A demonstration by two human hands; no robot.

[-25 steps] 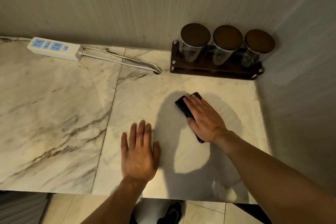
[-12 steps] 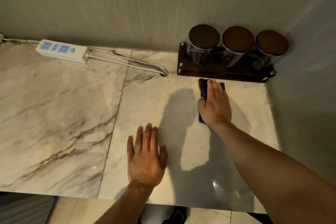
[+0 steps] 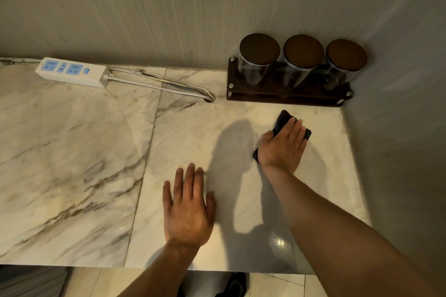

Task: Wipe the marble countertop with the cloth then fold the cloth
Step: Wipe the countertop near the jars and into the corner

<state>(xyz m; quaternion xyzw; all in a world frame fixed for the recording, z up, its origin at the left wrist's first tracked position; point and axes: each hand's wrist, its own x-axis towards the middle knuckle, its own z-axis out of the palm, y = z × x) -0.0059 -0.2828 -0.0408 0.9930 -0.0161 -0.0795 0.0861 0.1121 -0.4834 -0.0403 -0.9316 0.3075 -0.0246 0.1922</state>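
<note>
The wiping is under way and the folding has not begun, judging by how things lie. The right hand (image 3: pixel 283 146) lies flat with fingers spread, pressing the small dark cloth (image 3: pixel 282 119) onto the pale, grey-veined marble desk (image 3: pixel 79 152); the cloth peeks out beyond the fingertips and beside the wrist, bunched rather than neatly folded. It grips nothing; it pins the cloth under the palm. The left hand (image 3: pixel 188 207) rests palm-down and empty on the marble, nearer the front edge and to the left of the cloth hand, apparently bracing.

A glossy patch below the right forearm hints that part may be damp, though that is a guess. The broad slab left of the left hand shows no sign either way, so it probably remains to be covered, and then the fold.

Beyond the right hand stands a dark wooden rack (image 3: pixel 287 99) with three clear glass jars with brown round lids (image 3: pixel 303 52). Far left of both hands lies a white power strip with blue sockets (image 3: pixel 72 74), its white cable (image 3: pixel 159 84) trailing toward the rack. No brand, label or writing can be read anywhere.
</note>
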